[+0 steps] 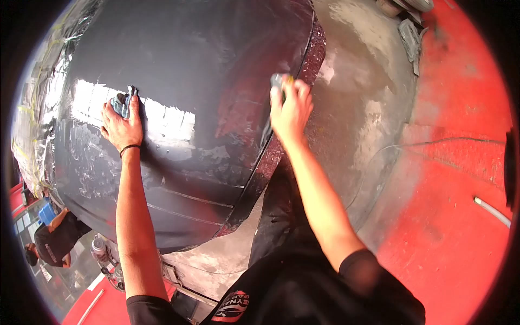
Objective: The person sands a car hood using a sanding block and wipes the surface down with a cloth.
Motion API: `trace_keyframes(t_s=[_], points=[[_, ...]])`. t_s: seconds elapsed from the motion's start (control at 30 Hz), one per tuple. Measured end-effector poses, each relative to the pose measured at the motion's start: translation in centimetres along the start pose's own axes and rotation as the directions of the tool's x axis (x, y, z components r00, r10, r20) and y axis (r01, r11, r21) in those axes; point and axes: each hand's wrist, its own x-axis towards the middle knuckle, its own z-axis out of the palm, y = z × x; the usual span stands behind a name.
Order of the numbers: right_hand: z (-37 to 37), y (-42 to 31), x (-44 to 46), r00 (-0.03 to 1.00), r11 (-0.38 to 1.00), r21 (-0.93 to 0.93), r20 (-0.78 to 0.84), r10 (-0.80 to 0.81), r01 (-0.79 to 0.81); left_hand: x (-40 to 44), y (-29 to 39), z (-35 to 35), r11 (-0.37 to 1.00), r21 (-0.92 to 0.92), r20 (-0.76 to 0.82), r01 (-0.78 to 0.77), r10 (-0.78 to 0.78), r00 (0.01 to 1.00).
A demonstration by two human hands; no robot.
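Note:
A dark grey car body panel (179, 54), wet and shiny in places, spreads out below me. My left hand (123, 129) is closed round a crumpled blue cloth (120, 107) on the panel's left part, over a bright reflection. Towards the panel's right edge, my right hand (291, 111) grips a small grey block (277, 80) with some yellow on it. Motion blurs the block, and I cannot tell whether it touches the surface. Beneath that hand runs the speckled dark red edge strip (264, 169).
Clear plastic film (40, 108) and tape cover the far left. A thin cable (379, 149) crosses the worn floor (352, 97) towards the red wall (455, 195). At lower left, a person (57, 238) in dark clothes is near a blue container (47, 213) and a motor (99, 249).

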Motion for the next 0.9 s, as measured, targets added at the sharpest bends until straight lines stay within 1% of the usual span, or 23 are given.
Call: trace_keyframes(t_s=[0.03,0.1,0.17,0.2,0.23,0.3,0.37,0.43,0.47,0.5,0.57,0.63,0.7,0.77,0.83,0.9], points=[[0.7,0.7,2.6,0.999,0.999,-0.008,-0.009,0.050,-0.050,0.0,0.0,0.1,1.000,0.001,-0.002,-0.006,0.006,1.000],[1.5,1.4,2.9,0.998,0.998,0.043,-0.033,0.048,-0.047,0.0,-0.3,0.2,1.000,0.003,-0.009,-0.012,0.012,1.000],[0.3,0.7,-1.1,0.999,0.999,0.022,0.005,0.046,-0.046,0.1,0.0,0.0,1.000,0.000,-0.001,-0.003,0.003,1.000],[-0.3,0.2,-4.3,1.000,0.996,0.089,0.021,0.012,-0.014,0.1,-0.1,0.1,1.000,0.005,-0.003,-0.002,0.002,1.000],[-0.7,-0.2,-7.3,1.000,0.999,0.032,0.009,-0.023,0.023,0.0,-0.2,0.2,1.000,0.011,-0.003,0.001,-0.001,1.000],[-1.3,-0.1,-7.9,0.995,1.000,0.019,0.097,0.017,-0.019,-0.1,-0.1,0.0,1.000,0.018,0.009,0.006,-0.006,1.000],[-0.3,0.6,-3.0,0.999,0.999,0.037,0.043,0.029,-0.030,0.0,-0.2,0.1,1.000,0.022,0.014,0.001,-0.001,1.000],[0.8,1.8,3.4,0.995,0.995,0.031,0.032,0.099,-0.100,0.0,-0.1,-0.2,1.000,0.030,0.025,-0.006,0.005,1.000],[1.5,2.3,4.7,0.994,0.993,0.029,0.018,0.110,-0.111,0.0,0.1,-0.1,1.000,0.030,0.021,-0.008,0.007,1.000],[1.9,2.5,5.5,0.993,0.993,0.028,0.004,0.117,-0.117,-0.2,0.2,-0.3,1.000,0.029,0.014,-0.005,0.005,1.000],[1.5,2.7,3.6,0.990,0.989,0.047,0.009,0.138,-0.138,-0.3,0.4,-0.5,1.000,0.018,0.026,0.001,-0.001,1.000],[0.5,1.7,-0.7,0.996,0.992,0.089,0.021,0.082,-0.083,-0.3,0.2,-0.4,1.000,0.022,0.033,-0.009,0.009,0.999],[-0.5,1.4,-2.6,0.989,0.992,0.060,0.100,0.108,-0.114,-0.3,0.1,-0.5,1.000,0.015,0.038,-0.012,0.011,0.999],[0.6,2.2,1.4,0.994,0.993,0.044,0.019,0.109,-0.110,-0.4,0.2,-0.6,1.000,0.020,0.041,-0.014,0.013,0.999],[2.2,3.8,7.9,0.988,0.988,0.033,-0.021,0.151,-0.150,-0.5,-0.1,-0.7,1.000,0.022,0.045,-0.022,0.021,0.999],[3.2,4.3,11.0,0.984,0.985,0.035,-0.047,0.169,-0.168,-0.4,-0.2,-0.4,1.000,0.002,0.036,-0.024,0.024,0.999]])
